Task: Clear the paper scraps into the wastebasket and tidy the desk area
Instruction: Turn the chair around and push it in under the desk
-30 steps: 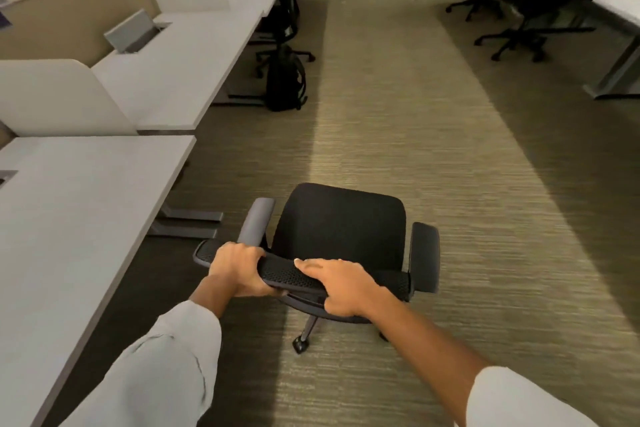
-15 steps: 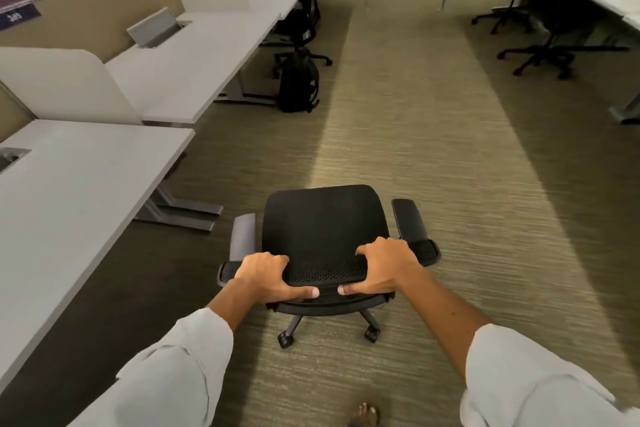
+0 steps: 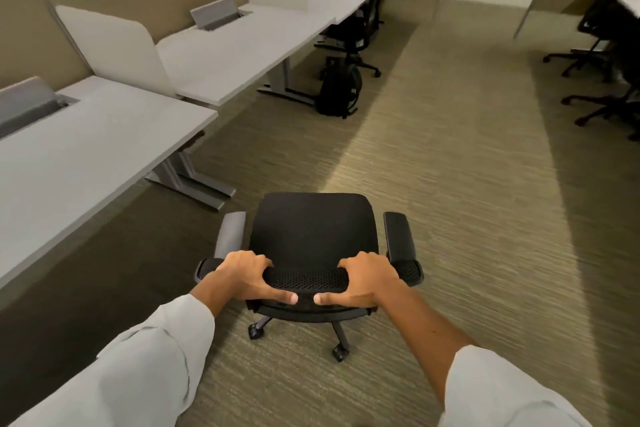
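A black office chair (image 3: 313, 229) on castors stands on the carpet in front of me, seen from behind and above. My left hand (image 3: 246, 276) grips the left part of its mesh backrest top. My right hand (image 3: 367, 279) grips the right part, and the two thumbs almost meet under the rim. The white desk (image 3: 86, 156) lies to the left of the chair. No paper scraps and no wastebasket are in view.
A row of white desks with dividers (image 3: 114, 45) runs along the left. A black backpack (image 3: 337, 88) stands on the floor by another black chair (image 3: 356, 31). More black chairs (image 3: 602, 55) stand at the right. Carpeted aisle stretches ahead.
The chair has turned so its seat faces straight away from me. My hands have shifted to either side of the backrest top. The view has swung left, showing more of the desks.
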`<state>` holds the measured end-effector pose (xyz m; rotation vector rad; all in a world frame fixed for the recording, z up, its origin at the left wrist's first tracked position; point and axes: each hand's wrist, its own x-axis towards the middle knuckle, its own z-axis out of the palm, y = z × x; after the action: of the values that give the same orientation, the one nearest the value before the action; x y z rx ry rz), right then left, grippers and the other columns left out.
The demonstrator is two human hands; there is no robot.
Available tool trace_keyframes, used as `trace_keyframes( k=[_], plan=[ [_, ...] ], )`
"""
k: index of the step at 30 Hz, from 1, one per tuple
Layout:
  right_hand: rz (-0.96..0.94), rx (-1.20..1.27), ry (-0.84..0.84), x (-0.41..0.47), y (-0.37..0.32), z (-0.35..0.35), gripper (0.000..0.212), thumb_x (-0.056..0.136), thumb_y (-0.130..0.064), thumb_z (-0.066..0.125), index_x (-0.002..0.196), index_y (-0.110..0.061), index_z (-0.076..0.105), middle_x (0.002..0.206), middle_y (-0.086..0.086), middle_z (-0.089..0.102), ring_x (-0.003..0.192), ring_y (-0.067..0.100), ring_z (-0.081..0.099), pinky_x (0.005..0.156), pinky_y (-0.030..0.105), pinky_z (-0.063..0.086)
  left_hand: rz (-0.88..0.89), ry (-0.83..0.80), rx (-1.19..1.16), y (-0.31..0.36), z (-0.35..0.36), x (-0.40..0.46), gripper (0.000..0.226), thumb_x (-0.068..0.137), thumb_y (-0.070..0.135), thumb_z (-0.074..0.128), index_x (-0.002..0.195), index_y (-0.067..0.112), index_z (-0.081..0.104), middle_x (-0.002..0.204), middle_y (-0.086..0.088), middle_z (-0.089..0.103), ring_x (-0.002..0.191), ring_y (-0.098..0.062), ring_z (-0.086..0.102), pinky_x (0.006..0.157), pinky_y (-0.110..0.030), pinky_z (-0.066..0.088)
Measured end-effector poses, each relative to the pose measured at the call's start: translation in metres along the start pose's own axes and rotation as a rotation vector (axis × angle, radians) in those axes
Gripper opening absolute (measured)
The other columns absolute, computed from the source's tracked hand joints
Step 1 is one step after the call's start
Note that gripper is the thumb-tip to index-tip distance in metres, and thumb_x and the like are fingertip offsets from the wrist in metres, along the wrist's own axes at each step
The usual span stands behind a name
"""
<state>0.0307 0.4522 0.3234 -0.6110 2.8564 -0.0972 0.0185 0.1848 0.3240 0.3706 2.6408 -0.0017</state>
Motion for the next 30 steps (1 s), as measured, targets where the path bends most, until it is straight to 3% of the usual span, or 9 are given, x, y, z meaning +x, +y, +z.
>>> trace_keyframes(
  k=[7, 19, 24, 30],
  plan=[
    [-0.105, -0.012, 0.057, -0.025, 0.041, 0.005, 0.112, 0.057, -0.109, 0.014, 0.103, -0.024, 0.07, 0.079, -0.001, 0.067, 0.08, 0.026, 0.067, 0.07, 0.039, 0.051, -0.115, 0.05, -0.057, 0.059, 0.021, -0.02, 0.125, 0.037, 0.113, 0.027, 0.118, 0.027, 0.066, 0.093, 0.006, 0.068, 0.087, -0.017, 0.065, 0.068, -0.032, 0.046],
    [-0.48, -0.084, -0.029, -0.046, 0.152, -0.007, 0.11, 0.058, -0.108, 0.016, 0.113, -0.029, 0.068, 0.09, -0.001, 0.073, 0.088, 0.025, 0.069, 0.078, 0.041, 0.054, -0.416, 0.144, -0.191, 0.206, 0.047, -0.042, 0.12, 0.036, 0.113, 0.024, 0.109, 0.028, 0.069, 0.074, 0.009, 0.061, 0.077, -0.017, 0.064, 0.062, -0.032, 0.043],
    [-0.644, -0.05, -0.004, -0.059, 0.196, -0.013, 0.091, 0.06, -0.107, 0.028, 0.085, -0.028, 0.067, 0.066, -0.008, 0.061, 0.067, 0.02, 0.062, 0.065, 0.034, 0.05, -0.553, 0.217, -0.255, 0.282, 0.057, -0.051, 0.114, 0.037, 0.113, 0.025, 0.093, 0.025, 0.07, 0.073, 0.007, 0.065, 0.07, -0.017, 0.062, 0.057, -0.031, 0.04],
    [-0.741, -0.123, 0.095, -0.069, 0.231, -0.016, 0.096, 0.055, -0.109, 0.025, 0.073, -0.024, 0.065, 0.059, -0.005, 0.06, 0.06, 0.017, 0.06, 0.061, 0.033, 0.052, -0.699, 0.265, -0.329, 0.347, 0.067, -0.055, 0.107, 0.036, 0.113, 0.028, 0.076, 0.022, 0.066, 0.065, 0.006, 0.062, 0.067, -0.017, 0.062, 0.059, -0.033, 0.049]
  ],
)
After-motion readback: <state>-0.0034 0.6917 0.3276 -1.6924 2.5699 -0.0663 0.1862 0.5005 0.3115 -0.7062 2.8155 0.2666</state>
